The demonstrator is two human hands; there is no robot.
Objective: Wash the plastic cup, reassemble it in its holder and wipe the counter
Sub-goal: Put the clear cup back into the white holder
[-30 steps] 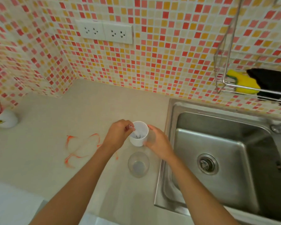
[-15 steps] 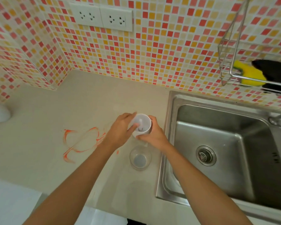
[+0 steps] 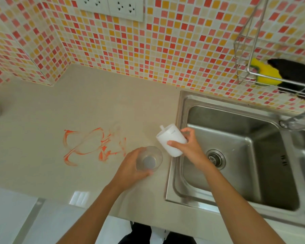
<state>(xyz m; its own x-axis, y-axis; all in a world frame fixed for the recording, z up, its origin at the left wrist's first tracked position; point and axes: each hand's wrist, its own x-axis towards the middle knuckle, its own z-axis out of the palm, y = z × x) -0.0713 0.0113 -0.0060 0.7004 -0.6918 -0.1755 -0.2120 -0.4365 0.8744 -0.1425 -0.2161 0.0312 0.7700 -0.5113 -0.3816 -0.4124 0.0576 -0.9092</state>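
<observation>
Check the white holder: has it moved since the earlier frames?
Yes. The white holder, in the right hand, has tipped over and shifted toward the sink.

The far wall point(image 3: 165, 50) is a mosaic of small square tiles in red, pink, orange, yellow and cream, with white grout. The sockets point(image 3: 111, 6) on it are white. The counter point(image 3: 60, 106) is plain beige, streaked left of centre with a looping orange-red smear point(image 3: 93, 145). One cup point(image 3: 171, 140) is opaque white, the other cup point(image 3: 149, 158) clear. The sink point(image 3: 236, 155) is dull silver steel. In the wire rack point(image 3: 243, 71) at far right lie a yellow sponge point(image 3: 264, 74) and a black cloth point(image 3: 296, 73).
</observation>
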